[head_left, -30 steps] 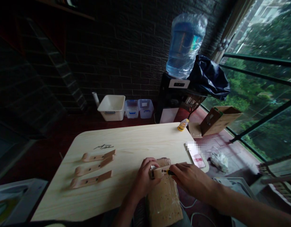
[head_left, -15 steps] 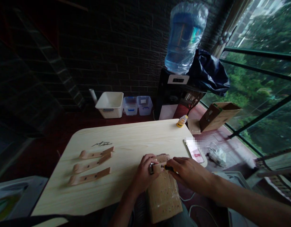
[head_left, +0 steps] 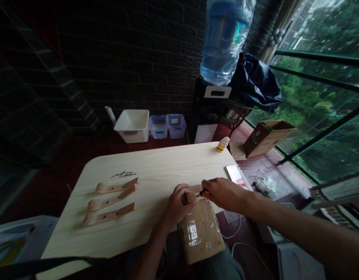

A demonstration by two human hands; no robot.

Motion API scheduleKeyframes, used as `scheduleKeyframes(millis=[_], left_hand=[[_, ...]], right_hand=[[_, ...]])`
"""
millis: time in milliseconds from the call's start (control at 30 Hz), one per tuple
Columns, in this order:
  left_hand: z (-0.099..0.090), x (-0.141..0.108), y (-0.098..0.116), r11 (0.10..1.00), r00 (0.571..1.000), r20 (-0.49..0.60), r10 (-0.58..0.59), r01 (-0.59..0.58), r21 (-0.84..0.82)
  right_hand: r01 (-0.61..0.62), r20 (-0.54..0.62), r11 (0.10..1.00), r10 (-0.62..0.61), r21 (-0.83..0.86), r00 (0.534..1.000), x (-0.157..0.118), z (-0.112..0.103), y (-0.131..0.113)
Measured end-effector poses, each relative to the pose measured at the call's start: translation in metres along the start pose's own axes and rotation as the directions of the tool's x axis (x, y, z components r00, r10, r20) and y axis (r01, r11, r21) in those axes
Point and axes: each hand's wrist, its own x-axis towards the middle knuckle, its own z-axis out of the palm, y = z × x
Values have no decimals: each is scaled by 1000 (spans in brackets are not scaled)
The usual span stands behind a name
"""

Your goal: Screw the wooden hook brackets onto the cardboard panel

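At the frame's lower centre, a tan strip (head_left: 191, 197) is pinched by the left hand (head_left: 178, 203) over a cardboard block (head_left: 201, 229); a yellow-black tool (head_left: 204, 191), gripped by the right hand's (head_left: 220, 191) fingers, is pointed lengthwise leftward at it.

Top edge crops the water bottle (head_left: 226, 42); right grip (head_left: 221, 190) partly hides tool (head_left: 203, 191).
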Motion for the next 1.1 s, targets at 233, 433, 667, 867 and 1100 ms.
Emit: scheduleKeyframes(millis=[233,433,667,867,1100], left_hand=[[1,6,-6,1000,1000,-9,15,-15,-8],[1,6,-7,1000,1000,-20,17,-17,8],[3,6,-6,1000,999,-31,18,-18,10],[2,6,-6,999,1000,-9,30,-30,-30],[1,5,-6,999,1000,-13,1,-2,-36]], right_hand=[[81,60,995,-78,-54,995,20,-8,0],[11,68,996,-5,-88,998,28,-6,-2],[96,93,992,-88,-87,992,29,-10,1],[167,109,975,-152,-148,982,36,-12,-1],[19,108,994,-7,-109,994,39,-8,-6]])
